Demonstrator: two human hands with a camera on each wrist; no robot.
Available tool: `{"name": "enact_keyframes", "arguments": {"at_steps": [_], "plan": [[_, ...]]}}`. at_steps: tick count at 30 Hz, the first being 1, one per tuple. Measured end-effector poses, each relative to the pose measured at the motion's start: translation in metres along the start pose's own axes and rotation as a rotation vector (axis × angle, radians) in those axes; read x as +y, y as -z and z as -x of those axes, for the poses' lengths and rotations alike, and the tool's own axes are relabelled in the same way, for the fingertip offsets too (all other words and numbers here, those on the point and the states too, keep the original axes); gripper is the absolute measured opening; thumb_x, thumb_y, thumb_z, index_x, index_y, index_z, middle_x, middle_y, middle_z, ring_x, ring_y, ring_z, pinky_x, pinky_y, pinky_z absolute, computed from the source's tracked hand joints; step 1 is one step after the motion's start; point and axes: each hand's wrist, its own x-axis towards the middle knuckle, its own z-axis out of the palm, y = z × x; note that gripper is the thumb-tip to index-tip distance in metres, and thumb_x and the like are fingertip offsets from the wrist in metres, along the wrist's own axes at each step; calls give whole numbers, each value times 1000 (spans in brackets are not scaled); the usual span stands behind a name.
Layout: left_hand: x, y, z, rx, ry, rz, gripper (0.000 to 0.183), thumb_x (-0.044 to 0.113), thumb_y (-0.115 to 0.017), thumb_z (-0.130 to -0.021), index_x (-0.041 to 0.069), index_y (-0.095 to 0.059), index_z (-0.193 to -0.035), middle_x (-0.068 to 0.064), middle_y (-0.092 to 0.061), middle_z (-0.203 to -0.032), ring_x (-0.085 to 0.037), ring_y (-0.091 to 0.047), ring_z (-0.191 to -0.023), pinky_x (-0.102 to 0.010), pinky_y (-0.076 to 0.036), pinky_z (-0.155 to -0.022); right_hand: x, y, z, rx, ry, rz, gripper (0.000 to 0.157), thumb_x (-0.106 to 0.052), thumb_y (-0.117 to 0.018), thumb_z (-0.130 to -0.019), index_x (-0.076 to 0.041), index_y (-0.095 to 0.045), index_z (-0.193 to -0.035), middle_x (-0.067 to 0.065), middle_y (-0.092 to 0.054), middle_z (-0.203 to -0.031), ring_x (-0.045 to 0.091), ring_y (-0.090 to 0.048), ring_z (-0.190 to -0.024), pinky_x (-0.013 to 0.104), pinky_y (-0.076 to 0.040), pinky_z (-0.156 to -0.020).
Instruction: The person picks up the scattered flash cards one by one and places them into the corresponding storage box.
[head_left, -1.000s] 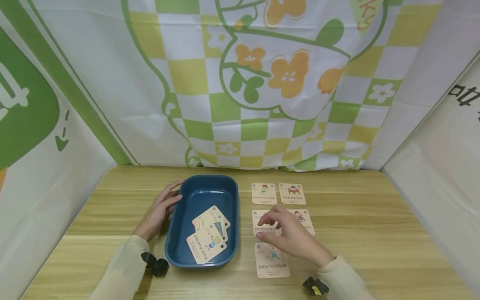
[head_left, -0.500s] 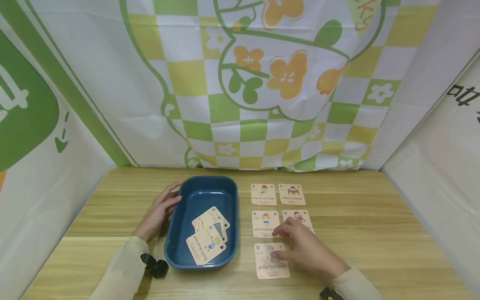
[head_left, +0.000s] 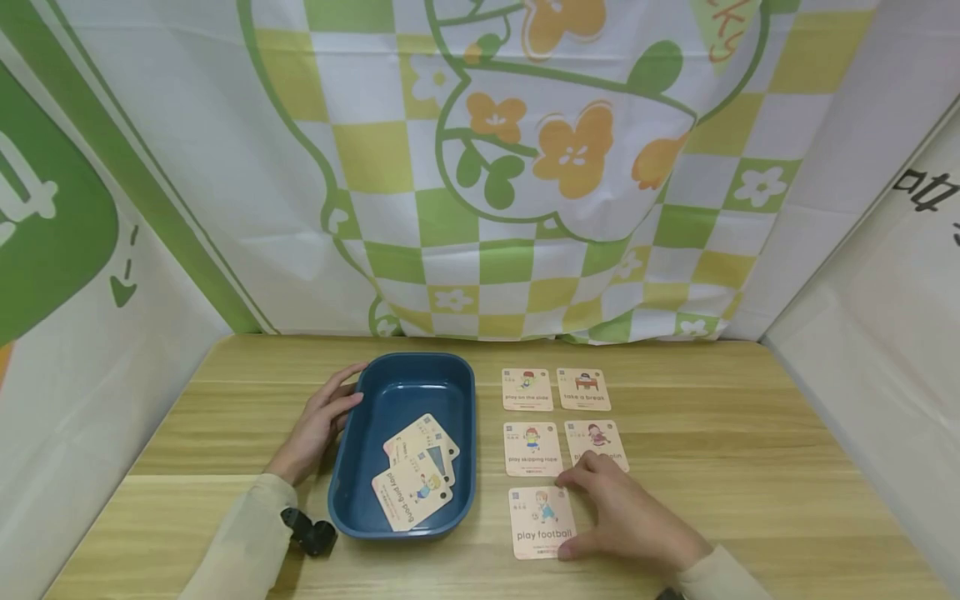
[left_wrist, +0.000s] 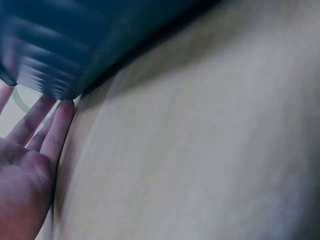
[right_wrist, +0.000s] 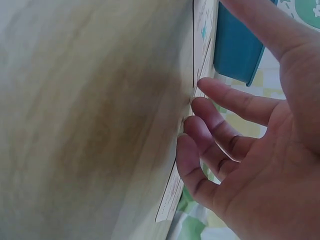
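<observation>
In the head view my left hand (head_left: 322, 427) lies along the left side of a blue tray (head_left: 468, 467), fingertips at its wall. The left wrist view shows those fingers fairly straight against the tray's ribbed side (left_wrist: 45, 70). My right hand (head_left: 626, 517) is low over the table at the "play football" card (head_left: 534, 523). Its thumb is at the card's lower right corner and its index finger near the upper right one. Seen from the right wrist, the fingers (right_wrist: 220, 120) are spread and slightly bent, tips close to the tabletop. The card lies flat.
Inside the tray several cards overlap, a "play ping-pong" card (head_left: 412, 496) on top. Right of it lie cards reading "play on the slide" (head_left: 527, 389), "take a break" (head_left: 584, 389), "play skipping rope" (head_left: 531, 448), and a violin card (head_left: 592, 435), partly covered by my right hand.
My right hand has moved from over the skipping rope card down and right to the football card's right edge, uncovering the skipping rope card. The left hand and tray stay put.
</observation>
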Motion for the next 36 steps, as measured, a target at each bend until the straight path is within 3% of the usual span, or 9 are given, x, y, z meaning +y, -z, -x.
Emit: {"name": "enact_keyframes", "arguments": {"at_steps": [18, 28, 36], "plan": [[-1, 0, 0, -9, -6, 7, 55, 21, -47, -109, 4, -29, -158, -32, -44, -142, -16, -64, -111, -25, -54, -89, -4, -1, -2, 6, 6, 71, 75, -53, -95, -57, -12, -67, -114, -7, -46, -100, 12, -44, -91, 33, -46, -84], [1, -1, 1, 2, 16, 6, 55, 22, -48, -109, 6, -31, -158, -31, -43, -144, -15, -62, -112, -24, -52, -90, -6, 0, -5, 15, 42, 62, 80, -59, -94, -52, -13, -56, -106, -7, -41, -98, 13, -41, -93, 35, -46, -85], [1, -1, 1, 8, 21, -8, 54, 22, -47, -109, 8, -31, -159, -29, -43, -145, -10, -62, -111, -22, -51, -91, -8, 0, -7, 28, 17, -16, 74, -41, -99, -55, -14, -51, -104, -6, -44, -100, 13, -43, -94, 34, -47, -87]]}}
